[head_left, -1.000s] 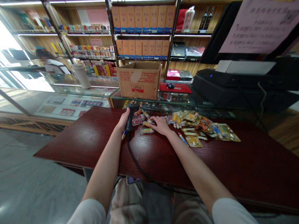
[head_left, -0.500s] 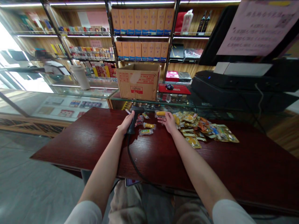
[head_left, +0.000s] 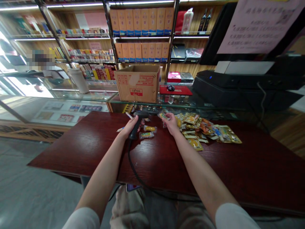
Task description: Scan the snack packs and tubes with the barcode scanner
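My left hand [head_left: 130, 128] is wrapped round the grip of a black barcode scanner [head_left: 135, 127], whose cable hangs down toward my lap. Two white, pen-like ends [head_left: 120, 129] show beside that hand; whether they belong to one thing I cannot tell. In my right hand [head_left: 172, 123] is a small snack in clear wrapping [head_left: 163, 115], held in the fingers just above the table. Between the hands lie a yellow wrapped snack [head_left: 150, 128] and a green-labelled wrapped snack [head_left: 146, 135]. Right of my right hand spreads a pile of snack packets [head_left: 194, 127], mostly gold and yellow.
The dark red table [head_left: 95, 143] borders a glass display counter [head_left: 114, 101]. On the counter stand an open cardboard box [head_left: 137, 86], a red mouse pad [head_left: 183, 90], a pale cup [head_left: 79, 81] and black register equipment [head_left: 228, 86]. Another person [head_left: 50, 71] is at far left.
My right hand has turned the wrapped snack, so its green label shows instead of the yellow side. The scanner stays in my left hand. The view has shifted slightly.
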